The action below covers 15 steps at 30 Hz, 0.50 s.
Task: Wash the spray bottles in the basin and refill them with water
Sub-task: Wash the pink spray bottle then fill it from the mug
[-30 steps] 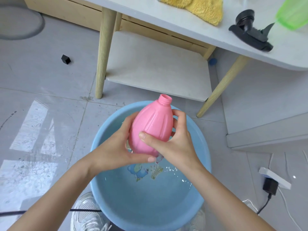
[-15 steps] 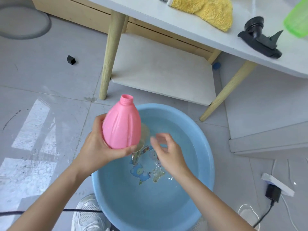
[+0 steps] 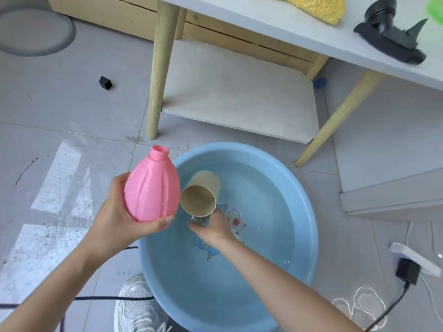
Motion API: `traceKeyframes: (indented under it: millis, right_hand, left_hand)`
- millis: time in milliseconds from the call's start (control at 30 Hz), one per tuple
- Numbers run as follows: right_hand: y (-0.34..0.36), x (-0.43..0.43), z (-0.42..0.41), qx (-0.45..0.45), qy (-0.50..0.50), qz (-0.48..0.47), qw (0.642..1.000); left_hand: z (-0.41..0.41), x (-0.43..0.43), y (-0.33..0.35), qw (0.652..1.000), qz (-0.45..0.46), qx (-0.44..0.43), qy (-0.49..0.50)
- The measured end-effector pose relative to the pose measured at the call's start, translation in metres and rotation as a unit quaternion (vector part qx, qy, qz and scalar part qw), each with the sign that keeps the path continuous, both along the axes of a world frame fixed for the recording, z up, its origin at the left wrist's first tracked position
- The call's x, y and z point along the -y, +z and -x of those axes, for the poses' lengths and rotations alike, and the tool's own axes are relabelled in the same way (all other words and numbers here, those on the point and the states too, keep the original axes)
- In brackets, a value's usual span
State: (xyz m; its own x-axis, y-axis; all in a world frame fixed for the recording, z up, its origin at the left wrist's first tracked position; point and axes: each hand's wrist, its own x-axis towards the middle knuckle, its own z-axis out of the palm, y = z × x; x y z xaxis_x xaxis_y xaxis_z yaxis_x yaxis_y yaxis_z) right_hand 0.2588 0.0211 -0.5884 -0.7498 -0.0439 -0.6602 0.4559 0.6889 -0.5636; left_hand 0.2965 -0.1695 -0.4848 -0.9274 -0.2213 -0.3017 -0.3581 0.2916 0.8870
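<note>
Head: L hand (image 3: 115, 216) w/ pink bottle (image 3: 152, 190), R hand (image 3: 213, 227) w/ cup (image 3: 203, 188)

1) left hand (image 3: 119, 221): raised at near left, fingers curled round the left side of a pink bottle (image 3: 152, 190), thumb laid under its base; grip firm, neck pointing far.
2) left forearm (image 3: 48, 291): bare, entered from the near-left corner, angled far and right.
3) right hand (image 3: 213, 227): lower, at centre, back toward the camera, held a tan cup (image 3: 200, 196) by its near rim; fingers mostly hidden beneath it.
4) right forearm (image 3: 282, 279): bare, entered from the near-right edge, stretched far and left.
5) Both hands: near each other, not touching.
</note>
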Motion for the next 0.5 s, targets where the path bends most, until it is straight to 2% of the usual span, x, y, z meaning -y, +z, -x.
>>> traceKeyframes:
  millis: [200, 400, 500]
  right_hand:
    - [-0.008, 0.005, -0.001, -0.017, -0.075, 0.05, 0.996]
    - [0.006, 0.002, 0.001, 0.068, -0.079, 0.134, 0.986]
    - [0.024, -0.006, 0.001, 0.074, -0.083, 0.159, 0.981]
  left_hand:
    - [-0.002, 0.001, 0.0, 1.0, 0.004, 0.005, -0.007]
    - [-0.004, 0.0, 0.002, 1.0, -0.004, 0.009, -0.009]
    - [-0.003, 0.0, 0.006, 1.0, -0.024, 0.001, -0.016]
